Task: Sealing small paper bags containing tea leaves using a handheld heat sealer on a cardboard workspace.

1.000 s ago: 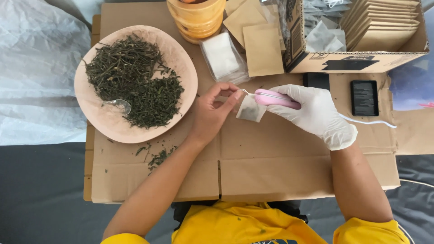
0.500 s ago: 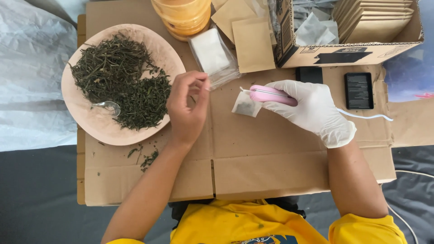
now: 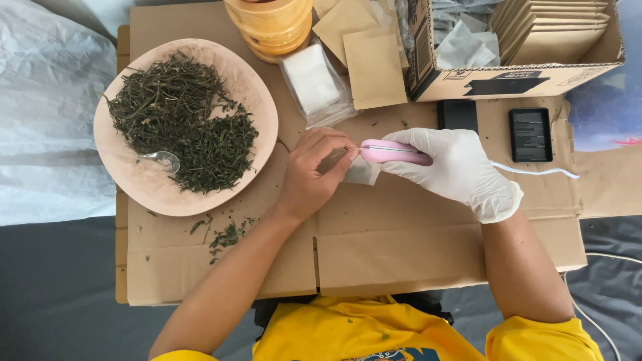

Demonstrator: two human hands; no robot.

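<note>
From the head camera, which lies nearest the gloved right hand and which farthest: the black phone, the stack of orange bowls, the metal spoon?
From the right hand:
1. Black phone, just beyond it to the right.
2. Orange bowls, top centre-left.
3. Metal spoon, on the plate, far left.

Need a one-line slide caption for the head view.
Gloved right hand clamps pink sealer on small white bag held by bare left hand.

Small white pouch (image 3: 364, 172) mostly hidden under the left hand's fingers (image 3: 319, 155) and pink sealer (image 3: 394, 153). Orange tub stack (image 3: 271, 25) and cardboard box (image 3: 521, 79) cut off by top edge. Spoon (image 3: 162, 160) handle buried in dried leaves (image 3: 180, 120).
</note>
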